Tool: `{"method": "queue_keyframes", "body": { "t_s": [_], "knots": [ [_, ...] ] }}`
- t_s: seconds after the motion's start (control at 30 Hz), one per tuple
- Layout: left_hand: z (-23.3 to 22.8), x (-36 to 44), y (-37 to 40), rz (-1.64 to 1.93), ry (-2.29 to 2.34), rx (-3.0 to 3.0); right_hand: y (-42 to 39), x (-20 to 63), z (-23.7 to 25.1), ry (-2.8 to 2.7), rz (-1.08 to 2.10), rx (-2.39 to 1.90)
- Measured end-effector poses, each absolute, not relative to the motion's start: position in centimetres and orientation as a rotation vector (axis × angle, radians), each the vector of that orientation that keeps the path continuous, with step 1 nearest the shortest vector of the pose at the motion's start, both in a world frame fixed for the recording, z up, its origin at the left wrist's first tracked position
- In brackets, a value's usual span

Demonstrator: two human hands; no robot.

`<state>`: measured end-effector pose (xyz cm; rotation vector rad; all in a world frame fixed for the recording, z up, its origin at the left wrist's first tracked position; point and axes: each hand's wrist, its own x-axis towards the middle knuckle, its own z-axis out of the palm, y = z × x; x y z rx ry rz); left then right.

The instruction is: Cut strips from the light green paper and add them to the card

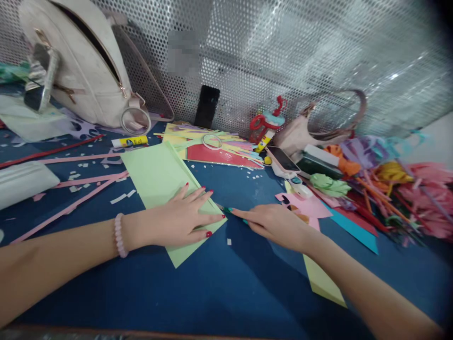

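Observation:
A pale green sheet of paper [150,172] lies at a slant on the blue table, with a narrow fold along its right edge. My left hand [184,212] rests flat on the lower part of it, fingers spread. My right hand [274,224] is closed, index finger stretched toward the sheet's right edge. A small thin blade [220,206] sticks out from its fingertips and meets that folded edge near my left fingertips. Most of this cutting tool is hidden by my fingers. A small white paper scrap [229,242] lies below the blade.
A glue stick [130,141], paper strips [226,137] and a roll of tape [211,141] lie behind the sheet. A backpack [81,66] stands at back left, a phone [207,106] leans on the perforated wall. Phones, crepe paper [329,184] and a handbag [293,134] crowd the right.

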<state>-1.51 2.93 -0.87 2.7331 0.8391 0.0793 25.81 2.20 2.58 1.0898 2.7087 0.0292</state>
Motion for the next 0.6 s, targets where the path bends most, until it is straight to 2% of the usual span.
{"method": "queue_keyframes", "body": {
  "t_s": [0.6],
  "knots": [
    [-0.4,-1.4,2.7,0.065,0.857,2.741,4.2,23.7,2.6,2.7,-0.054,1.162]
  ]
}}
